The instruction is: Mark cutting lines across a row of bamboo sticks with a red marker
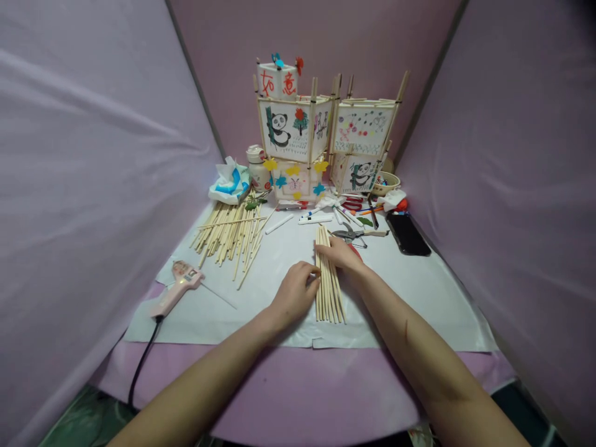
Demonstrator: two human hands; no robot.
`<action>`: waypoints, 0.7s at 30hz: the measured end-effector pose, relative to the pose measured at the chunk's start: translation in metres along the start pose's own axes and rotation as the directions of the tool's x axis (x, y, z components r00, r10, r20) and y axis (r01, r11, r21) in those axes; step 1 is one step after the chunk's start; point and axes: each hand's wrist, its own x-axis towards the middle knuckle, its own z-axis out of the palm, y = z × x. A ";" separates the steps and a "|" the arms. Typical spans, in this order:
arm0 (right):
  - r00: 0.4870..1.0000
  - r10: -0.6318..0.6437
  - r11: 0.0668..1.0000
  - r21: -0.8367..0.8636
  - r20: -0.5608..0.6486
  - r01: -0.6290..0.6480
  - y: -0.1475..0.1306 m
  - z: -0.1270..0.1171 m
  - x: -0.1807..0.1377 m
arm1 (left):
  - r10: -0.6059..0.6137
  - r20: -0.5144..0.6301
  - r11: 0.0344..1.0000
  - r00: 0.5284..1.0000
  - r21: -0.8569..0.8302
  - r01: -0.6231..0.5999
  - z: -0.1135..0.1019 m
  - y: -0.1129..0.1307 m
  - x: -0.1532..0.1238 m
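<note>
A row of thin wooden sticks point(331, 295) lies side by side on the white sheet in front of me, fanning slightly toward the near end. My right hand point(342, 253) grips them near the far end from the right, its fingers across the top. At the left edge of the row, my left hand point(297, 287) has its fingers curled and its fingertips closed against the outermost stick. The undersides of both hands are hidden.
Left lie a stick pile point(228, 233) and a corded glue gun point(181, 284). Paper lanterns on stick frames point(298, 130) stand behind, near tissues point(230, 183) and a white bottle point(257, 169). Markers point(315, 219), pruning shears point(354, 234) and a phone point(408, 234) lie beyond my hands.
</note>
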 end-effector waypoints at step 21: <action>0.885 -0.465 0.784 -0.478 -0.031 0.395 0.047 -0.017 -0.054 | 0.086 -0.004 0.984 0.996 0.154 -0.085 0.015 -0.020 -0.004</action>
